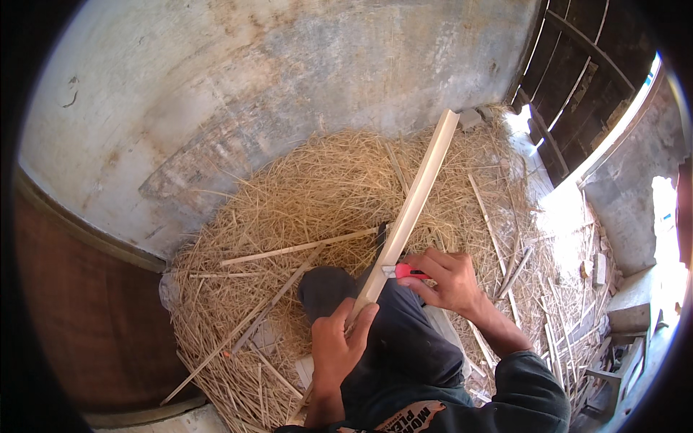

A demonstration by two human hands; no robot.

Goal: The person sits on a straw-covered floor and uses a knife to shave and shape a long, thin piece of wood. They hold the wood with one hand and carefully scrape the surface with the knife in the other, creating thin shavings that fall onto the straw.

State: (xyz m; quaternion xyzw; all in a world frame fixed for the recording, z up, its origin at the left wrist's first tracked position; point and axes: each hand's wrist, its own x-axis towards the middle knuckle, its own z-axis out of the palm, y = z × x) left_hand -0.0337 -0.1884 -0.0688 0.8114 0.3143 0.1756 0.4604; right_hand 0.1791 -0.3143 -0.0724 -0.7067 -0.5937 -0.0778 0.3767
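Observation:
A long pale wooden strip, with a ridge along its length, slants up and away from my lap. My left hand is closed round its near end. In my right hand is a red utility knife, gripped between thumb and fingers. The knife's metal tip touches or lies very near the strip's right side, a little above my left hand; the exact contact is too small to tell. My dark-trousered knees are below the strip.
Straw-like shavings are heaped over the floor, with several thin strips scattered among them. A stained plaster wall rises behind. To the left is a brown panel; a dark plank door stands at the far right.

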